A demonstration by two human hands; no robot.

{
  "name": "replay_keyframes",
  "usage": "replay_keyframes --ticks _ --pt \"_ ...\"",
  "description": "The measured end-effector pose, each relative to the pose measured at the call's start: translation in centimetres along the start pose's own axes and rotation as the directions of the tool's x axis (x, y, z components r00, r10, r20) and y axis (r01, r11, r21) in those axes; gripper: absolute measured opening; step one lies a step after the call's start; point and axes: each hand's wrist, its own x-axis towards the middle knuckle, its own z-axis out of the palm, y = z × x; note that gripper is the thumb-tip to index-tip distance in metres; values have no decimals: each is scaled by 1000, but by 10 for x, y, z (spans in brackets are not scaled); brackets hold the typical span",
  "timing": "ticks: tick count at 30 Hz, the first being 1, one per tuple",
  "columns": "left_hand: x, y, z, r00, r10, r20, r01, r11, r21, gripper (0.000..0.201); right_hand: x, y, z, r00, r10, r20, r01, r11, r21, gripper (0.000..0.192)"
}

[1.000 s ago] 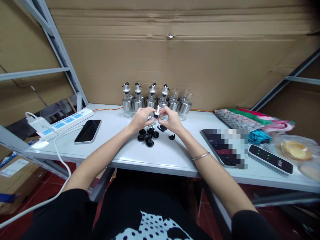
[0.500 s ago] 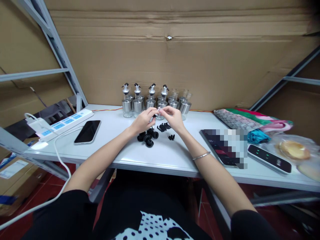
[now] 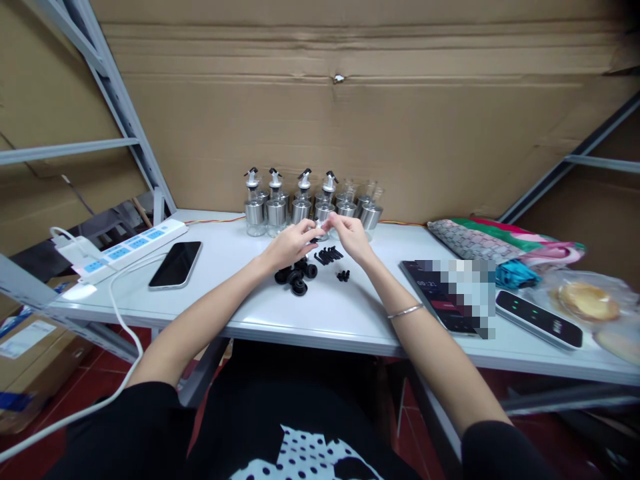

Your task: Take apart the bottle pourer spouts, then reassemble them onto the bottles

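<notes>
Hands meet over the middle of the white table (image 3: 330,313), just in front of a row of small bottles (image 3: 313,203). The left hand (image 3: 290,243) and the right hand (image 3: 350,235) pinch a small pourer (image 3: 316,231) between their fingertips; it looks pale with a dark part, but it is mostly hidden by the fingers, so I cannot tell which way its spout points or how its long axis lies. Both hands are closed on it in a light fingertip grip, held just above the tabletop.

From the left: a white power strip (image 3: 133,241) with blue sockets lies at the table's far left edge, then a dark phone (image 3: 175,264) lies flat, screen up. Below the hands sits a cluster of round black caps (image 3: 296,275), and just to their right lie some small black pieces (image 3: 336,262). The bottles have steel bases; four on the left carry pourers with black tips, and the ones on the right stand open. Further right lie a tablet (image 3: 440,293), a dark remote-like device (image 3: 540,319) with green lights, a folded patterned cloth (image 3: 480,241) and a bag of bread (image 3: 590,300). A thin bangle (image 3: 404,311) circles the right wrist.
</notes>
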Motion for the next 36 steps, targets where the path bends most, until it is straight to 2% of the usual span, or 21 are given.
replay_keyframes --ticks 2,4,5,7,10,14,17,24,29,34,36 --pt "0 1 -1 1000 -24 -6 24 1000 -16 24 1 3 -5 994 97 -58 -109 960 -256 38" --pt "0 2 -2 999 -44 -16 43 998 -36 23 1 9 -11 969 220 -113 -247 809 -534 22" --pt "0 2 -3 999 -50 -21 49 998 -42 21 2 13 -14 951 289 -106 -291 731 -617 16" --pt "1 2 -4 998 -56 -25 55 997 -48 18 1 21 -17 911 408 -64 -333 635 -697 13" --pt "1 3 -4 998 -53 -19 52 998 -44 14 1 32 -18 878 479 -7 -326 586 -741 15" --pt "0 3 -3 999 -39 2 39 999 -25 12 1 41 -15 876 476 74 -259 596 -760 24" --pt "-2 1 -1 999 -52 -1 52 998 -20 14 2 43 -13 871 482 93 -250 600 -760 25" --pt "-3 -1 3 998 -58 -5 58 997 -55 44 2 40 -13 859 499 109 -265 617 -741 9" --pt "-3 -1 2 998 -61 -8 60 995 -76 50 2 40 -14 861 498 106 -278 635 -721 12" --pt "-4 -3 4 997 -74 -30 71 994 -85 50 4 37 -17 894 443 69 -287 683 -671 8" --pt "-4 -3 4 997 -65 -47 61 995 -75 52 6 31 -15 933 359 12 -285 760 -585 4"
